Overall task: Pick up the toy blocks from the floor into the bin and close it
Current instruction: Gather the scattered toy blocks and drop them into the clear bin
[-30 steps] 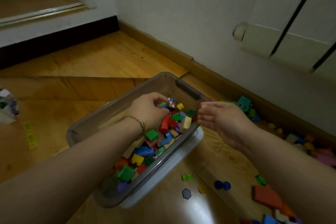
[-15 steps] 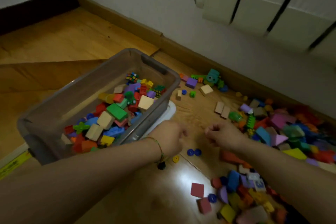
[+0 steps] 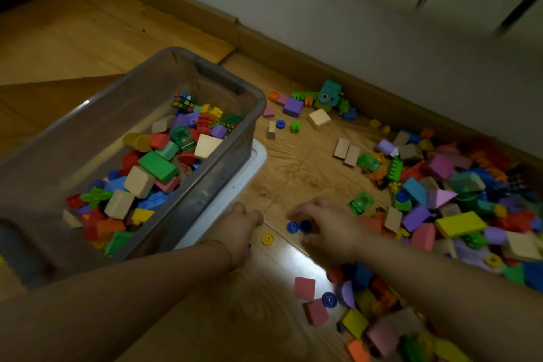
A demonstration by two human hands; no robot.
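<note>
Bin [image 3: 97,123] sat at 10 o'clock from the hands, open and part-filled, with the white lid [image 3: 244,179] lying under it. Most blocks [image 3: 440,200] lay on the floor [image 3: 293,161] at 3 o'clock. Left hand [image 3: 241,223] was curled low by the lid's edge; contents could not be told. Right hand [image 3: 332,229] was bent over two blue discs [image 3: 298,226]; pinch unconfirmed. Risks: thin discs could slip from a shallow pinch and roll off. The lid, pinned beneath the bin, could tip it when pulled.
</note>
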